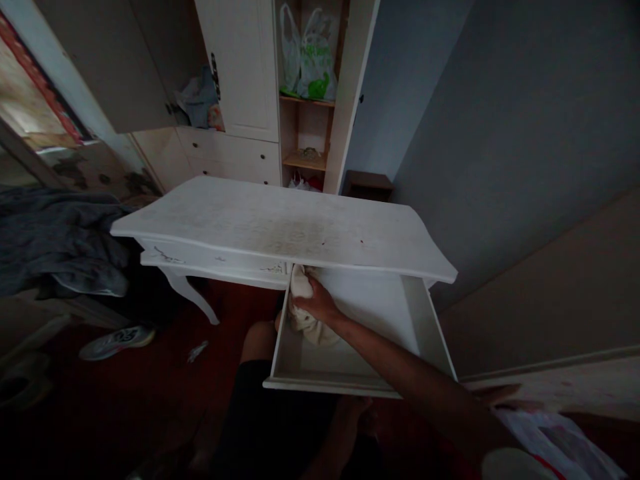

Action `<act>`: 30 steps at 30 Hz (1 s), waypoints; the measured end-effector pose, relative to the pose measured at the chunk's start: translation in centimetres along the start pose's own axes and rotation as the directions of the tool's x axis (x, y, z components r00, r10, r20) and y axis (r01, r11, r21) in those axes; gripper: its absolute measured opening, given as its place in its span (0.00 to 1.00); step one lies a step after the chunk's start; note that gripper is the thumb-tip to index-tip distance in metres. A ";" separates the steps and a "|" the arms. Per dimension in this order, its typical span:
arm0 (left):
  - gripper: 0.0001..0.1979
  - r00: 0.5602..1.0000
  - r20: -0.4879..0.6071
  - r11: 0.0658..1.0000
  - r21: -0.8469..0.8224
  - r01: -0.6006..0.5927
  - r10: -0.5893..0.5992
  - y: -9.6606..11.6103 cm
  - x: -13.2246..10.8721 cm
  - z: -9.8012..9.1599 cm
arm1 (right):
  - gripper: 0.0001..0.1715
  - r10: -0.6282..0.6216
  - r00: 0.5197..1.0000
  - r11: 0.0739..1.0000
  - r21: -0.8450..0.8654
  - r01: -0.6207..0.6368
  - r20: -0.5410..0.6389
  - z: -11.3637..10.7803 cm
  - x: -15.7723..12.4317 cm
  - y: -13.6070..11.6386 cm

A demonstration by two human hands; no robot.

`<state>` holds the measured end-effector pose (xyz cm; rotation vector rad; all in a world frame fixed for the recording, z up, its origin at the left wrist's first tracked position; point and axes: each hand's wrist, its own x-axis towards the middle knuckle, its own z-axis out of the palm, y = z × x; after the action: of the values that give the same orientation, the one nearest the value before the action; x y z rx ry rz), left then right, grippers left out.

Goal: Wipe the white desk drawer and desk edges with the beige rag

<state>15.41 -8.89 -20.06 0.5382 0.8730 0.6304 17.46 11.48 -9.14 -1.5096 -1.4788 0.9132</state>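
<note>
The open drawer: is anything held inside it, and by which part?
A cream cloth is held in the right hand by its bunched upper part.

Rag (pixel 311 328) matt cloth; drawer (pixel 377 300) smooth; tabletop (pixel 225 212) smudged.

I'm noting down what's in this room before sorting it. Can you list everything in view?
table: 1, white with dark smudges, centre
drawer: 1 pulled out, white, table's right side
cloth: 1, cream, in the drawer
wardrobe: 1, whitish, behind the table
carrier bags: at least 2, white and green, wardrobe shelf
bundled fabric: count unclear, blue-grey, wardrobe's left section
boxy piece: 1, brown, behind table's right end
heaped fabric: count unclear, dark grey, left
shoe: 1, pale grey, floor left
plastic bag: 1, whitish, lower right
right hand: 1, gripping the cloth
left hand: not clearly distinguishable
shorts: 1 pair, black, bottom centre
</note>
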 end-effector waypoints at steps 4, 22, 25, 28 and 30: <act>0.36 0.999 0.029 0.999 -0.023 -0.045 0.045 0.4 -0.6 0.0 | 0.52 -0.025 0.992 0.995 -0.094 0.037 0.125 -0.3 -2.8 -0.4; 0.35 0.991 0.003 0.991 0.012 -0.136 0.136 1.7 -2.1 0.4 | 0.35 0.054 0.454 0.921 -0.220 0.322 0.890 -4.2 -3.6 -1.5; 0.32 0.983 -0.013 0.983 -0.013 -0.184 0.184 0.8 -1.7 0.2 | 0.32 0.131 0.388 0.915 -0.262 0.307 0.912 -4.8 -3.0 -1.6; 0.31 0.978 -0.024 0.978 -0.007 -0.207 0.207 0.0 -1.5 -0.2 | 0.30 0.209 0.367 0.918 -0.311 0.246 0.907 -6.3 -2.8 -1.4; 0.30 0.978 -0.018 0.978 0.017 -0.209 0.210 -0.2 -1.4 -0.4 | 0.30 0.265 0.362 0.922 -0.344 0.177 0.894 -7.9 -2.9 -1.0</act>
<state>14.42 -9.97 -19.69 0.6436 0.8466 0.8229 24.16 8.04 -5.18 -1.2758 -2.5919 1.8024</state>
